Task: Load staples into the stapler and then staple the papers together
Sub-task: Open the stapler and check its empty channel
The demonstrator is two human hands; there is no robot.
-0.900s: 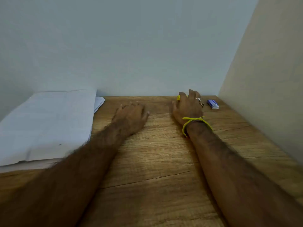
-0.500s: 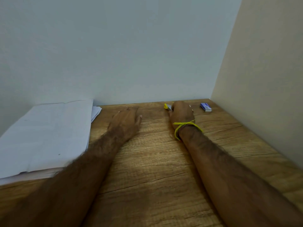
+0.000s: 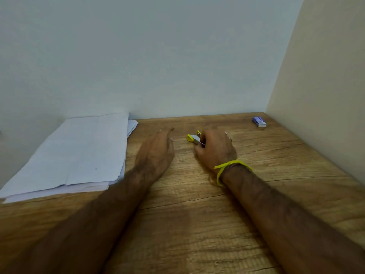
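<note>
A small yellow and grey stapler [image 3: 194,137] lies on the wooden desk [image 3: 197,224] near its back edge. My right hand [image 3: 215,149], with a yellow band at the wrist, curls its fingers round the stapler's right end; most of the stapler is hidden under that hand. My left hand [image 3: 158,153] hovers flat just left of the stapler with straight fingers and holds nothing. A stack of white papers [image 3: 79,153] lies at the desk's left side. A small blue box of staples [image 3: 259,122] sits in the back right corner.
A pale wall closes the back of the desk and a beige wall runs along its right side. Bare wood stretches from my forearms to the near edge.
My right hand has pulled the stapler away from the back wall, toward me and left. My left hand has shifted slightly toward the stapler. The view has tilted and the staple box now sits farther right.
</note>
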